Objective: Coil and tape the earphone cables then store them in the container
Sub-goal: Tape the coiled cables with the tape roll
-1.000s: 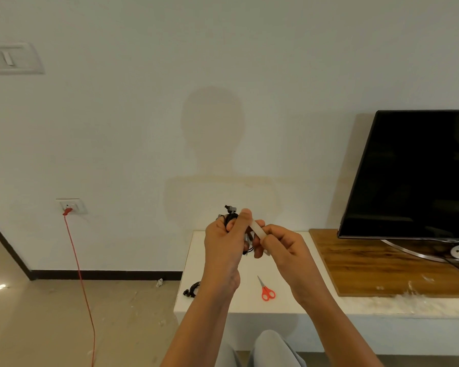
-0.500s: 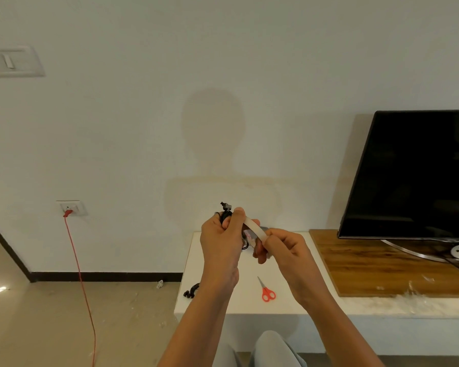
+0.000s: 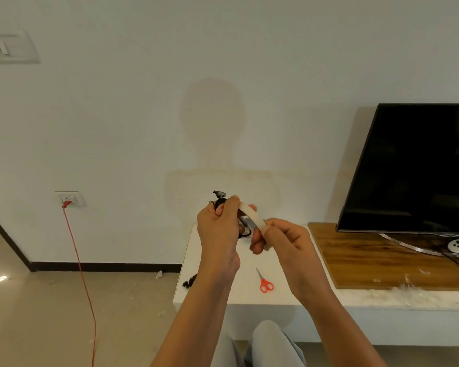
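Above the white table [image 3: 249, 295], one earphone coil is mid-taping.

From the left, a dark bundle [image 3: 190, 281] lies at the table's near-left edge, possibly another earphone cable; I can't be sure at this size. The left hand [image 3: 217, 229] has its fingers curled round the coiled earphone cable [image 3: 220, 201], held up in the air with an end poking out on top. A pale tape strip [image 3: 252, 217] runs from that coil to the right hand [image 3: 284, 245], whose fingers pinch its free end. Red scissors [image 3: 264, 282] lie on the table below. I judge this cable's coiling done and its taping partway; wrapping the strip down and storing remain. No container shows, so I can't say what it holds.
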Motion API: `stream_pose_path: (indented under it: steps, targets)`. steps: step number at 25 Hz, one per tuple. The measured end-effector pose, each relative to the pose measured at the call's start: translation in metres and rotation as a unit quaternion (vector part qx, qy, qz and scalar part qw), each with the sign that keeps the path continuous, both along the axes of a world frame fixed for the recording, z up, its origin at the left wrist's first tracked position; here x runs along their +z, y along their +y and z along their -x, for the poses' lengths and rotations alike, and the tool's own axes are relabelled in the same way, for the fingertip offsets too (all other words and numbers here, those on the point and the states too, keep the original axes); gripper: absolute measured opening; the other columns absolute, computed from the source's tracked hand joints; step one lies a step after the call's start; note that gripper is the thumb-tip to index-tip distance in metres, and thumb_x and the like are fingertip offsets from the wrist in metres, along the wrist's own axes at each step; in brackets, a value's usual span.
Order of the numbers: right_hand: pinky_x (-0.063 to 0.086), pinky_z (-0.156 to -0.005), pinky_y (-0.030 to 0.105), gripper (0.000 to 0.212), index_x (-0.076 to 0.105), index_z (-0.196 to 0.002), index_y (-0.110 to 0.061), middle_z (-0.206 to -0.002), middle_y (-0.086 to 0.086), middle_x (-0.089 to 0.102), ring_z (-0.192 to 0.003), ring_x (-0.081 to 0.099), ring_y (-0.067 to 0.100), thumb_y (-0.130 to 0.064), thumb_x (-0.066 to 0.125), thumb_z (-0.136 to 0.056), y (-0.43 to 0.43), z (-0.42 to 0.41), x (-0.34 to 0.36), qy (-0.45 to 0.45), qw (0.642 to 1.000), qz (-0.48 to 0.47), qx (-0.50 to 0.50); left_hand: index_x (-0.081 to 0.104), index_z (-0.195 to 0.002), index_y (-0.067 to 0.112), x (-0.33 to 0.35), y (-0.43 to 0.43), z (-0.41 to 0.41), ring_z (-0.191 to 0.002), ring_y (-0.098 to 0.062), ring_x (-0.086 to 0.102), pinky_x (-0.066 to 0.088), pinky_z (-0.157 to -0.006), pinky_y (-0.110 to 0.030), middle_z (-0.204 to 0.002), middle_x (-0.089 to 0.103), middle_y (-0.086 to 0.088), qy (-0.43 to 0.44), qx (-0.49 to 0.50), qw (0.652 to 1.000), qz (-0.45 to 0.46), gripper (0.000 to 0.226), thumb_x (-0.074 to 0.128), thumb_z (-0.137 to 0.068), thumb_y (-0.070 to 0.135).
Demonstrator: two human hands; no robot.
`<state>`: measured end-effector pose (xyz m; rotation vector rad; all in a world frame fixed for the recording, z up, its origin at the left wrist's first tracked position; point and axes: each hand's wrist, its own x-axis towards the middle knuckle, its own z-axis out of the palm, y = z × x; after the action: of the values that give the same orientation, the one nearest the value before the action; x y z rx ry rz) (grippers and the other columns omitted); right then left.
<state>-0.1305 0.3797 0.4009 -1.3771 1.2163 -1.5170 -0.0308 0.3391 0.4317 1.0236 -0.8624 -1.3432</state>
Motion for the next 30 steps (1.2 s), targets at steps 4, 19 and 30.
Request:
stream_pose_path:
  steps: [4, 19, 30]
  targets:
    - [0.048, -0.063, 0.014, 0.034, 0.062, -0.061, -0.006, -0.057, 0.005, 0.062, -0.056, 0.057, 0.006, -0.011, 0.045, -0.09, 0.004, -0.008, 0.009, 0.004, 1.0, -0.009, -0.016, 0.05, -0.075, 0.006, 0.0, 0.007, 0.005, -0.048, -0.005, 0.059, 0.045, -0.048, -0.016, -0.065, 0.071, -0.006, -0.022, 0.042, 0.998, 0.045, 0.016, 0.054, -0.089, 0.012]
    - [0.039, -0.054, 0.011, 0.031, 0.066, -0.067, -0.018, -0.068, -0.011, 0.065, -0.062, 0.051, 0.01, -0.015, 0.047, -0.091, 0.007, 0.001, -0.007, 0.065, 0.997, -0.004, -0.03, 0.067, -0.063, 0.014, 0.005, 0.003, -0.008, -0.04, -0.008, 0.038, 0.042, -0.047, -0.018, -0.075, 0.074, 0.003, -0.013, -0.067, 0.997, -0.034, 0.042, 0.05, -0.095, 0.034]
    - [0.044, -0.059, 0.009, 0.037, 0.067, -0.072, -0.024, -0.064, -0.003, 0.066, -0.062, 0.057, 0.0, -0.003, 0.045, -0.092, 0.011, -0.003, 0.0, 0.08, 0.996, 0.019, -0.033, 0.056, -0.08, 0.002, 0.007, 0.023, -0.003, -0.034, -0.007, 0.047, 0.043, -0.043, -0.02, -0.08, 0.075, -0.005, -0.046, -0.067, 0.996, 0.038, 0.021, 0.058, -0.091, 0.019]
